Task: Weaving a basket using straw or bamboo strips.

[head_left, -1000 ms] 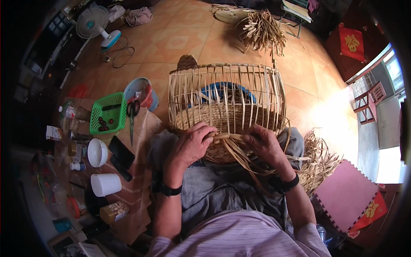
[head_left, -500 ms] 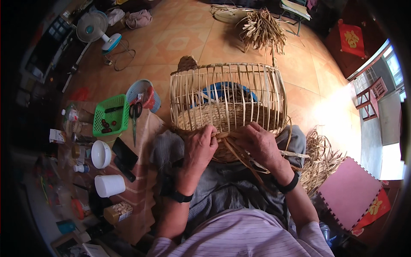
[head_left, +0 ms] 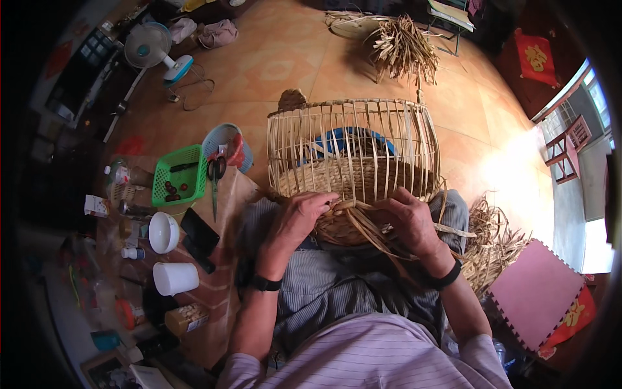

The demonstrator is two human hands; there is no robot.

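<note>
A half-woven basket [head_left: 353, 178] lies across my lap, its lower band tightly braided and its far side a row of bare upright stakes. At the near edge of the weave, my left hand [head_left: 301, 217] is closed, its fingertips pinching a plaited strand. My right hand [head_left: 413, 223] is closed on a dried straw strip [head_left: 370, 209] just to the right, the two hands a short gap apart. Loose straw ends [head_left: 382, 241] hang from the weave between them, toward my lap. What lies under the fingertips is partly hidden.
At left, a low table carries a green basket [head_left: 162, 194], scissors [head_left: 216, 185], a white bowl [head_left: 164, 233], a white cup [head_left: 175, 279] and a dark phone [head_left: 199, 233]. Straw piles [head_left: 495, 243] lie at right and a straw bundle [head_left: 405, 48] beyond. A fan [head_left: 148, 47] stands far left.
My left hand has shifted slightly left along the edge and its fingers have straightened. The right hand has drawn a little right, widening the gap, and more loose strips show between them.
</note>
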